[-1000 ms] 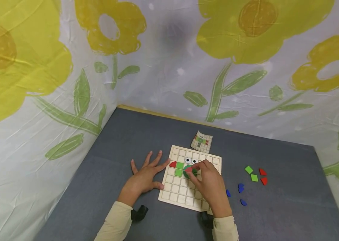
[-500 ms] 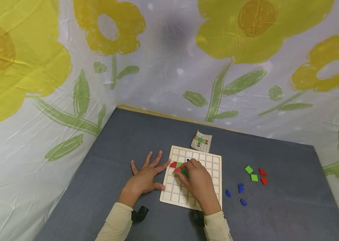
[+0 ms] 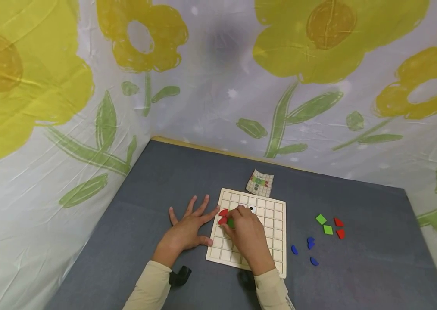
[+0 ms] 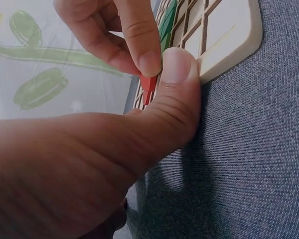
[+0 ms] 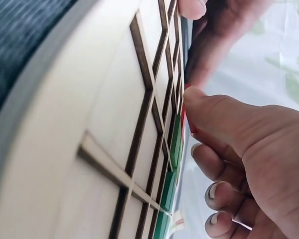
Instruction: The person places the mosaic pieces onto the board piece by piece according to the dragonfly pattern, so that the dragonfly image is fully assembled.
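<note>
A pale wooden grid board (image 3: 274,241) lies on the table, with colored pieces in several cells. My right hand (image 3: 250,239) reaches over its left part and pinches a red quarter-circle piece (image 3: 223,221) between thumb and fingers, low over the left column. Directly behind that piece is another red quarter-circle (image 3: 223,212). Green pieces (image 3: 231,223) lie beside them, mostly covered by the right hand. My left hand (image 3: 182,233) is flat and spread at the board's left side, its thumb (image 4: 177,74) and a fingertip at the edge.
Behind the board lies a small picture card (image 3: 260,183). To the right are loose green squares (image 3: 328,230), red quarter-circles (image 3: 340,234) and several blue half-circle pieces (image 3: 313,261). An eye piece (image 3: 251,209) shows past the right hand. Flower-printed cloth (image 3: 210,86) walls in the table.
My right hand has moved left across the board with the red quarter-circle and lowered it to the left column in front of the other red piece. The left hand has stayed put.
</note>
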A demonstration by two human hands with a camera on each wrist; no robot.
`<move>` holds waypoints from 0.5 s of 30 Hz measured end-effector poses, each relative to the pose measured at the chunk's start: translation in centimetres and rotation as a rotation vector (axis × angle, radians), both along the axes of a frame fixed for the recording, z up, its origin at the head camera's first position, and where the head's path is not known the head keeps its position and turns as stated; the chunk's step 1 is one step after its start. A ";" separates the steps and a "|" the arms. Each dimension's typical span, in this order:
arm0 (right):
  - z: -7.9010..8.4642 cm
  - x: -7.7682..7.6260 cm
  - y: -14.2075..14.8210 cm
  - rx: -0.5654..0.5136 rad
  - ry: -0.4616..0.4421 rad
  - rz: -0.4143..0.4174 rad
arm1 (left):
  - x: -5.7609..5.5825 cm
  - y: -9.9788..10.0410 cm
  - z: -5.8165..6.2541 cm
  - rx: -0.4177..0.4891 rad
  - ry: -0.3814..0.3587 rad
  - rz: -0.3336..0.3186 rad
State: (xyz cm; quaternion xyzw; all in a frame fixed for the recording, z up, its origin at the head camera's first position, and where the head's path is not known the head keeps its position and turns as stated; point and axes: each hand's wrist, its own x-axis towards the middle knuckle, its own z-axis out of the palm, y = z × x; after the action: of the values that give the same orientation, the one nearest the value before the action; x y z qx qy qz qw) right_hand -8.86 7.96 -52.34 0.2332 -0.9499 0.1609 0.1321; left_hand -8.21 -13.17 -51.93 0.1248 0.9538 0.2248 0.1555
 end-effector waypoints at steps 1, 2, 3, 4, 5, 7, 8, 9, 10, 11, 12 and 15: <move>0.0 0.0 0.0 0.006 0.006 0.001 | 0.0 0.0 0.0 0.002 0.001 0.000; 0.0 0.0 -0.1 0.013 0.011 0.002 | 0.0 0.0 0.0 0.003 0.001 0.000; 0.0 0.0 -0.1 0.021 0.016 0.003 | 0.0 0.0 0.0 0.006 0.002 0.001; 0.0 -0.1 -0.2 0.025 0.019 0.004 | 0.1 0.0 0.0 0.008 0.003 0.001; -0.1 -0.1 -0.2 0.029 0.019 0.004 | 0.1 0.0 0.0 0.009 0.004 0.001; -0.1 0.0 -0.2 0.036 0.016 0.006 | 0.1 0.0 0.1 0.012 0.004 0.001; -0.1 0.0 -0.3 0.040 0.014 0.007 | 0.1 0.0 0.1 0.012 0.004 0.000; -0.1 0.0 -0.3 0.045 0.011 0.008 | 0.1 0.0 0.1 0.014 0.002 0.000; -0.1 0.0 -0.3 0.048 0.010 0.008 | 0.1 0.0 0.1 0.015 0.000 0.000; -0.1 0.0 -0.3 0.053 0.008 0.009 | 0.1 0.0 0.1 0.015 -0.002 -0.001; -0.1 0.0 -0.3 0.059 0.008 0.009 | 0.1 0.0 0.0 0.016 -0.001 -0.001; -0.2 -0.1 -0.4 0.070 0.007 0.006 | 0.0 -0.1 0.0 0.013 -0.001 -0.002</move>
State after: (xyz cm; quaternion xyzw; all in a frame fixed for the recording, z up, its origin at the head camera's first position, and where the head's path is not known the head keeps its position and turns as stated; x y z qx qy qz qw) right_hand -8.93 7.60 -52.51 0.2411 -0.9537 0.1273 0.1268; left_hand -8.20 -13.25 -51.98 0.1265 0.9521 0.2309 0.1556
